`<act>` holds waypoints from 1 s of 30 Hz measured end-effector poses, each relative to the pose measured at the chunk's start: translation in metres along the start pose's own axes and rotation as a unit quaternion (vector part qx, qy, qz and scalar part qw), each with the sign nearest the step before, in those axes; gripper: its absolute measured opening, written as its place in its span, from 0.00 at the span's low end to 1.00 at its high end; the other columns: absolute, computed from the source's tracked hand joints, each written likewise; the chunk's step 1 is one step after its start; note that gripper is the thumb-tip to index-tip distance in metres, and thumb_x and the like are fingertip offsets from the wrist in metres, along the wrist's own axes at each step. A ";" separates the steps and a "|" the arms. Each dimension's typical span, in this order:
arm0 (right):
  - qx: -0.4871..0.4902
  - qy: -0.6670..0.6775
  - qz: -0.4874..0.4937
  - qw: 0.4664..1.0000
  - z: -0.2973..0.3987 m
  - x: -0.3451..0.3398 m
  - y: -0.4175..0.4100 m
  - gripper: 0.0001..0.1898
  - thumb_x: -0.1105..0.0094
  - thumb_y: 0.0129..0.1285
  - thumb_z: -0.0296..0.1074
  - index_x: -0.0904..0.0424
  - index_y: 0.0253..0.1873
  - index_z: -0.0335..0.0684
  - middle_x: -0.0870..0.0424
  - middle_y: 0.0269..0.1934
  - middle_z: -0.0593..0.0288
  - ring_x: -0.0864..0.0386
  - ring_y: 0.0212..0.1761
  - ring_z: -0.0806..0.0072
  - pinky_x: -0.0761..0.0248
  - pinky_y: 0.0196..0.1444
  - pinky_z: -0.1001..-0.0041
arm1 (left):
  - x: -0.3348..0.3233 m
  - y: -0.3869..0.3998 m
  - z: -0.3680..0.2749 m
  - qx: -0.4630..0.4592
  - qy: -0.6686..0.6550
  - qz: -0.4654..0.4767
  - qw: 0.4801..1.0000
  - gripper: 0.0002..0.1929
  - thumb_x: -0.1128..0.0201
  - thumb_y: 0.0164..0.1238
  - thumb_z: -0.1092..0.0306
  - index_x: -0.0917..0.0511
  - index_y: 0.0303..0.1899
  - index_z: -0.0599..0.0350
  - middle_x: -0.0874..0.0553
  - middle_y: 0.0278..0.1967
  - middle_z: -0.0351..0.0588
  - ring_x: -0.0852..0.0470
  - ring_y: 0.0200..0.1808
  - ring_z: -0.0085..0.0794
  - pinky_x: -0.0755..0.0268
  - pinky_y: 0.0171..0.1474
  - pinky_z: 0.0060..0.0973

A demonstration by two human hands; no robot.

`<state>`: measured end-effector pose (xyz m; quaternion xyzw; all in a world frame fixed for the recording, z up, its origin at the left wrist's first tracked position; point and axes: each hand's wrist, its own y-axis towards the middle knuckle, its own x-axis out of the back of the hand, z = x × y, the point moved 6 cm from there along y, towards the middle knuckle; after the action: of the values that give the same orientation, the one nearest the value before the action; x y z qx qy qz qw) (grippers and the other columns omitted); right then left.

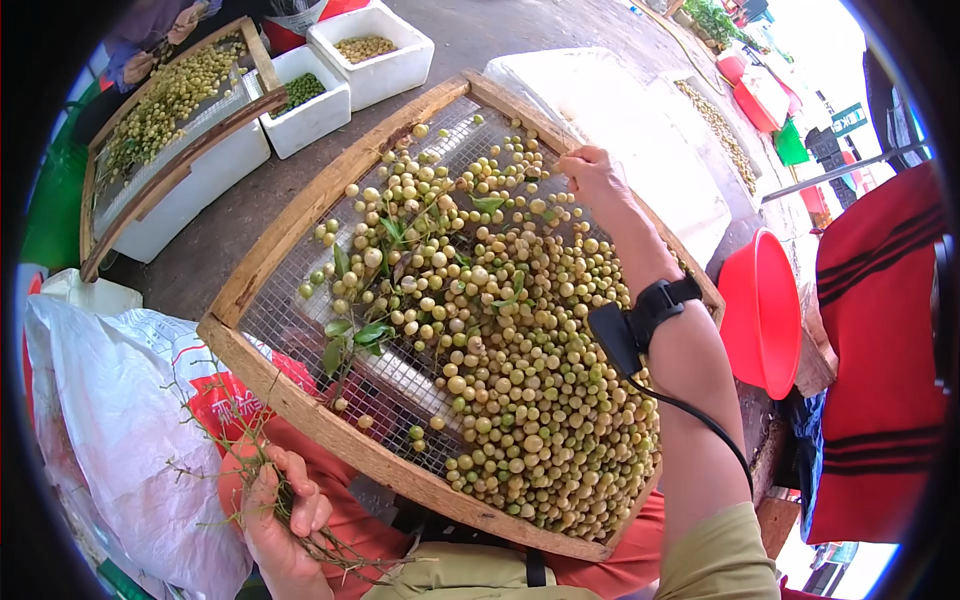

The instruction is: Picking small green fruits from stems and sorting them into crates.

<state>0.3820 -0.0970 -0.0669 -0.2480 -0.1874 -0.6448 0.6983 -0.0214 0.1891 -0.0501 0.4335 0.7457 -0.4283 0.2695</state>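
Note:
A wood-framed wire-mesh sieve (330, 427) lies tilted before me. It bears many small round yellow-green fruits (540, 405), packed densest at the near right. Among the fruits toward the left are a few green leaves (371, 332) and thin stems. My left hand (289, 510), below the sieve's near left edge, grips a bunch of bare, branching twigs (247, 431). Over the far right rim of the sieve is my right hand (598, 176), its fingers curled together beside the fruits. Whether something thin is pinched in its fingertips is unclear. A black strap device (660, 307) circles my right forearm.
Another person's hands (184, 24) work over a second fruit sieve (187, 169) at upper left. White foam boxes (397, 75) stand beyond, and a large one (622, 120) at upper right. A red basin (761, 315) is right; a white plastic sack (135, 442) is left.

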 end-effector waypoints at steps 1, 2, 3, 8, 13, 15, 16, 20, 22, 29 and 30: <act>-0.004 0.003 0.020 1.000 0.007 0.005 -0.013 0.09 0.44 0.52 0.33 0.24 0.35 0.34 0.27 0.19 0.64 0.32 0.18 0.82 0.39 0.20 0.80 | -0.001 0.000 0.001 0.003 0.001 0.010 1.000 0.09 0.50 0.68 0.66 0.31 0.44 0.61 0.27 0.27 0.45 0.35 0.13 0.19 0.39 0.16 0.17; -0.005 0.010 0.049 0.999 0.013 -0.003 -0.025 0.07 0.44 0.53 0.32 0.25 0.34 0.34 0.28 0.19 0.65 0.33 0.18 0.83 0.41 0.18 0.81 | 0.002 -0.003 -0.001 -0.001 0.004 0.012 1.000 0.10 0.50 0.68 0.66 0.31 0.44 0.61 0.27 0.27 0.45 0.34 0.13 0.20 0.39 0.16 0.17; -0.007 0.017 0.078 0.997 0.017 -0.010 -0.038 0.07 0.44 0.54 0.32 0.27 0.33 0.35 0.30 0.19 0.66 0.35 0.17 0.85 0.44 0.16 0.83 | 0.005 -0.007 -0.003 -0.004 0.008 0.004 1.000 0.10 0.50 0.68 0.66 0.31 0.44 0.61 0.27 0.27 0.45 0.34 0.13 0.20 0.39 0.17 0.17; 0.016 -0.121 0.090 0.988 0.025 0.015 -0.105 0.07 0.48 0.55 0.31 0.27 0.31 0.33 0.26 0.18 0.64 0.32 0.17 0.80 0.37 0.20 0.76 | -0.003 -0.016 0.006 0.006 0.012 0.008 1.000 0.10 0.47 0.66 0.64 0.31 0.41 0.61 0.26 0.26 0.44 0.36 0.12 0.17 0.42 0.16 0.15; 0.026 -0.170 0.130 0.977 0.021 0.016 -0.140 0.08 0.52 0.56 0.31 0.27 0.35 0.33 0.25 0.21 0.59 0.31 0.18 0.78 0.37 0.22 0.73 | -0.006 -0.021 0.012 0.006 0.020 0.008 1.000 0.10 0.45 0.65 0.64 0.30 0.40 0.61 0.26 0.24 0.43 0.37 0.12 0.16 0.45 0.16 0.15; 0.041 -0.170 0.130 0.976 0.025 0.012 -0.143 0.08 0.53 0.56 0.31 0.27 0.35 0.32 0.25 0.21 0.59 0.31 0.19 0.78 0.36 0.23 0.73 | -0.003 -0.021 0.009 0.002 0.027 0.004 1.000 0.11 0.45 0.64 0.63 0.30 0.39 0.61 0.25 0.25 0.43 0.36 0.12 0.16 0.45 0.16 0.15; 0.034 -0.174 0.142 0.974 0.031 0.010 -0.143 0.09 0.54 0.56 0.30 0.27 0.36 0.32 0.25 0.22 0.59 0.31 0.20 0.78 0.36 0.24 0.73 | -0.002 -0.021 0.006 -0.003 0.028 0.003 1.000 0.11 0.44 0.64 0.63 0.30 0.39 0.61 0.25 0.25 0.43 0.36 0.12 0.16 0.45 0.16 0.15; 0.036 -0.066 0.134 0.988 0.025 0.005 -0.117 0.09 0.50 0.53 0.29 0.25 0.37 0.32 0.24 0.21 0.57 0.26 0.23 0.74 0.33 0.27 0.73 | 0.007 -0.020 0.004 0.006 0.008 -0.017 1.000 0.11 0.44 0.63 0.62 0.30 0.40 0.60 0.25 0.24 0.43 0.37 0.12 0.16 0.45 0.16 0.15; 0.101 -0.155 0.066 0.981 0.027 -0.005 -0.086 0.08 0.48 0.52 0.28 0.24 0.37 0.33 0.22 0.23 0.53 0.24 0.25 0.68 0.32 0.29 0.72 | 0.008 -0.018 0.004 0.006 0.011 -0.021 1.000 0.11 0.44 0.63 0.62 0.30 0.40 0.60 0.25 0.24 0.44 0.37 0.11 0.16 0.45 0.16 0.15; 0.341 -0.281 -0.016 0.897 0.062 -0.066 -0.027 0.07 0.46 0.51 0.27 0.22 0.36 0.36 0.20 0.30 0.49 0.22 0.28 0.62 0.29 0.32 0.70 | 0.015 -0.011 -0.004 -0.006 0.003 -0.057 0.998 0.11 0.45 0.64 0.64 0.30 0.41 0.60 0.26 0.24 0.44 0.37 0.11 0.16 0.45 0.15 0.15; 0.366 -0.306 -0.018 0.879 0.062 -0.071 -0.027 0.08 0.45 0.51 0.28 0.22 0.37 0.37 0.20 0.30 0.50 0.22 0.28 0.65 0.29 0.31 0.71 | 0.016 -0.009 -0.004 -0.006 0.004 -0.053 0.999 0.10 0.45 0.64 0.64 0.30 0.41 0.60 0.26 0.23 0.44 0.37 0.11 0.16 0.45 0.15 0.15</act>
<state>0.3517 -0.0045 -0.0552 -0.1559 -0.6187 -0.4346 0.6356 -0.0372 0.1963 -0.0569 0.3930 0.7714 -0.4358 0.2460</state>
